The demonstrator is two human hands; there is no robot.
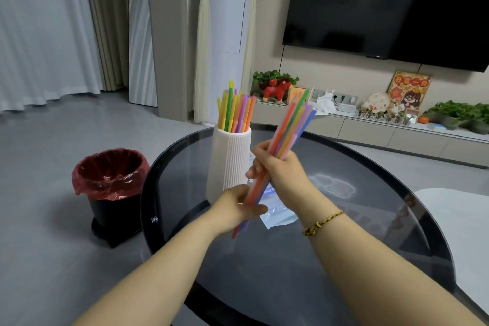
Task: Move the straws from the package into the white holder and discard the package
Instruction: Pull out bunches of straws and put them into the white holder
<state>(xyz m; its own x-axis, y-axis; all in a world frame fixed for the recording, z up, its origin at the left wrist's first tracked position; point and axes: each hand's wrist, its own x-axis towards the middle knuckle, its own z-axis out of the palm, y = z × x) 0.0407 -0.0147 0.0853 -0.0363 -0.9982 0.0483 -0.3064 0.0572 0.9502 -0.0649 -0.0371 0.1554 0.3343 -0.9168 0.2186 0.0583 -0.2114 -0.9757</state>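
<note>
Gripping straws [291, 124]: left hand [238, 206], right hand [280, 169]; holder [230, 159] adjacent, near table [148, 193] edge.

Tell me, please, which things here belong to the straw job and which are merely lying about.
Job: straw bundle, gripped by left hand and right hand; white holder; package on table; red-lined bin.
Lying about: television; red toy horse; potted plants.

The multicoloured thin plastic straws [291, 124] in the right hand [284, 171] look smooth, faintly translucent. Behind the left hand [235, 206], the tall white ribbed holder [230, 159] is matt. Below both, the round dark glass table [317, 259] is glossy, the clear plastic package [277, 216] shiny.
</note>
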